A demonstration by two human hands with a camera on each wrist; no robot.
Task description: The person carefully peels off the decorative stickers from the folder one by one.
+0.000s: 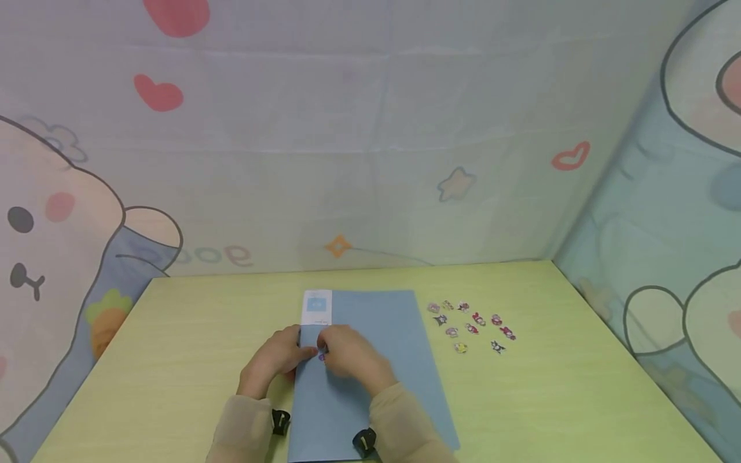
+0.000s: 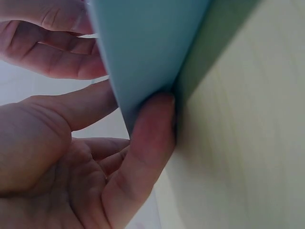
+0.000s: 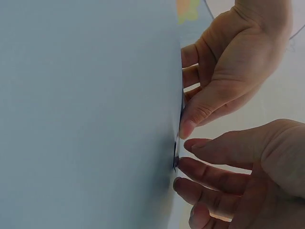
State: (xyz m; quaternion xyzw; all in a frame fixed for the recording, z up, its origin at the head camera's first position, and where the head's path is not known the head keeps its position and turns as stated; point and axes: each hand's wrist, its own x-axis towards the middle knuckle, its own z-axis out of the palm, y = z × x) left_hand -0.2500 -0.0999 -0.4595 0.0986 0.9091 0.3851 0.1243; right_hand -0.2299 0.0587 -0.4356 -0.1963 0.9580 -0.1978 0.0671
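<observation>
A blue folder (image 1: 399, 366) lies on the table, a white label (image 1: 316, 307) at its top left corner. My left hand (image 1: 278, 355) holds the folder's left edge, its thumb on the top face and a finger under the edge in the left wrist view. Over the folder's upper left part, my right hand (image 1: 351, 355) has its fingertips at a small purplish sticker (image 1: 321, 357). In the right wrist view the sticker (image 3: 176, 155) shows edge-on at the folder surface, near the right fingertips. The thumb and forefinger there are slightly apart.
Several small cartoon stickers (image 1: 471, 328) are scattered on the light yellow-green table (image 1: 556, 386), right of the folder. Printed cloth (image 1: 370, 128) stands behind the table and at its sides. Black wrist devices (image 1: 365, 442) sit at both sleeves.
</observation>
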